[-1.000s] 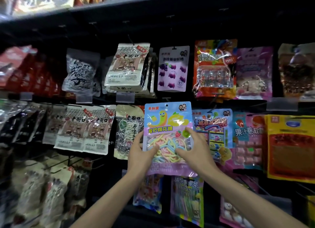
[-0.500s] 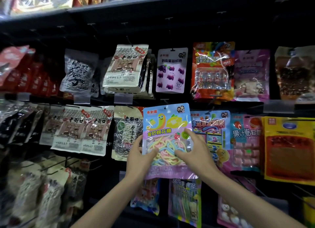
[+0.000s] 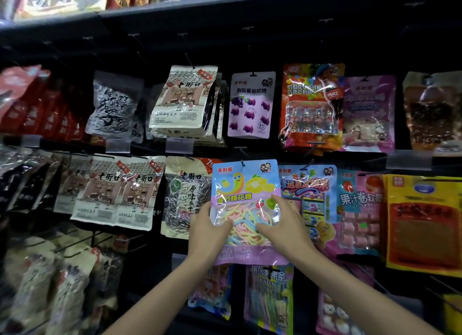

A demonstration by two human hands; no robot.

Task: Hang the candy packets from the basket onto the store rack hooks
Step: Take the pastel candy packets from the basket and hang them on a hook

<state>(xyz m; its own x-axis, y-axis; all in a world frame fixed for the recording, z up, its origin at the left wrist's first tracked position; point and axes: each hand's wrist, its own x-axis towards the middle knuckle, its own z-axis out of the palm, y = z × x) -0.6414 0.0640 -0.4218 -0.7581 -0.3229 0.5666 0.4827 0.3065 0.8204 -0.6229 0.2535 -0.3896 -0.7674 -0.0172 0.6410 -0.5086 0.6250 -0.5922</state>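
- The candy packet (image 3: pixel 246 192) stands upright and flat against the middle row of the rack (image 3: pixel 300 42). It is between a seed packet (image 3: pixel 185 197) on its left and a blue packet (image 3: pixel 308 192) on its right, and it overlaps both a little.
- The left hand (image 3: pixel 203 231) grips the lower left edge. The thumb lies on the front, and the other fingers are behind the packet and hidden.
- The right hand (image 3: pixel 285 231) grips the lower right part. Its thumb lies across the clear window and one finger points up along the right edge. I cannot tell how the other fingers lie.
- A thin dark hook (image 3: pixel 242 162) shows at the hang hole in the top strip. I cannot tell whether it is already through the hole or only touches it.
- To do this step well, I think the eyes should be on the hole and not on the hands.
- Both hands hold low, so the soft top strip can bend back and miss the hook tip. One thumb and finger moved nearer to the top would make it stiffer.
- The packet should stay level and go straight to the far side along the hook, with no twist, so that the hole does not tear.
- It is better to release one hand first and see that the packet hangs. The neighbours are very close and could be pushed off.
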